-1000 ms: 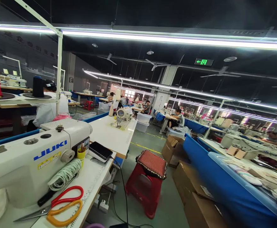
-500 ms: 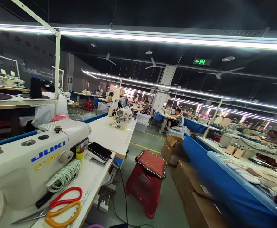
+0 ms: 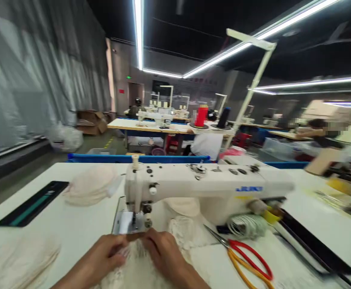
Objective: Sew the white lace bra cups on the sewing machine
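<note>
Two bare hands are meeting in front of the sewing machine [image 3: 169, 182] in the head view, just on the near side of its needle. The left hand [image 3: 107, 249] and the right hand [image 3: 163, 249] are curling their fingers and grasping the top edge of a cream fabric [image 3: 139, 267], which is hanging between them toward the viewer; blur is hiding the exact pinch. Left of the machine, a round cream stack [image 3: 89, 186] and a black-and-teal flat object [image 3: 33, 204] are lying on the white counter [image 3: 73, 235], while more cream pieces [image 3: 19, 261] are resting nearer the viewer. Scissors [image 3: 229, 244] with red and orange handles are lying in front of the machine's right half, near a pale coiled cord [image 3: 247, 226] and a yellow cup [image 3: 272, 215]. Beyond the machine, red [image 3: 201, 116] and black [image 3: 224, 117] thread cones are standing.
</note>
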Available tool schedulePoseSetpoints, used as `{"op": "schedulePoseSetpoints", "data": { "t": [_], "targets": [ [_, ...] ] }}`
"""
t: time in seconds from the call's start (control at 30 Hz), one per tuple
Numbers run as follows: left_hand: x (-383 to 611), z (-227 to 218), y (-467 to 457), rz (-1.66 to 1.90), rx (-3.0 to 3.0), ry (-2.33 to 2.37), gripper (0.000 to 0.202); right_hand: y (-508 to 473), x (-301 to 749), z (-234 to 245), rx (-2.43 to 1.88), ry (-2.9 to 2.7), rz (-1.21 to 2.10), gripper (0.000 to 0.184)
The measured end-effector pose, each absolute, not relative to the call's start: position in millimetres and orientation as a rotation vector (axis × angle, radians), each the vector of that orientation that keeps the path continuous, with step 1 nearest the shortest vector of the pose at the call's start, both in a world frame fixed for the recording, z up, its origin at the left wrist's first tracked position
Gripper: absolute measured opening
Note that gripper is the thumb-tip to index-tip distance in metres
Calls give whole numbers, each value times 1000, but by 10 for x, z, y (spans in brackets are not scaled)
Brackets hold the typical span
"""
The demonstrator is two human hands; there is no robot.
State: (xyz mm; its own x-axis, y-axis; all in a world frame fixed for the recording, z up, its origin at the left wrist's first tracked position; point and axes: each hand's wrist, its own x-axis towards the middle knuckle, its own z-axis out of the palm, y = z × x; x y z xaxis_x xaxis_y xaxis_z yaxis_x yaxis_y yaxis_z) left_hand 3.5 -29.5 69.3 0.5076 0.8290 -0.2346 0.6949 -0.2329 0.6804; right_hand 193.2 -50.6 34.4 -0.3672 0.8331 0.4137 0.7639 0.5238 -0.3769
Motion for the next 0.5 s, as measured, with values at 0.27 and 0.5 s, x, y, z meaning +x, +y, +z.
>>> {"op": "schedulePoseSetpoints", "data": {
  "t": [0.27, 0.5],
  "targets": [
    [10, 655, -129, 319, 1965, 1351, 19, -333, 2001, 324, -1201, -2241, 126, 32],
    [23, 625, -37, 231, 2002, 1465, 12, -338, 1940, 341, -1209, -2179, -289, 30]
  ]
}}
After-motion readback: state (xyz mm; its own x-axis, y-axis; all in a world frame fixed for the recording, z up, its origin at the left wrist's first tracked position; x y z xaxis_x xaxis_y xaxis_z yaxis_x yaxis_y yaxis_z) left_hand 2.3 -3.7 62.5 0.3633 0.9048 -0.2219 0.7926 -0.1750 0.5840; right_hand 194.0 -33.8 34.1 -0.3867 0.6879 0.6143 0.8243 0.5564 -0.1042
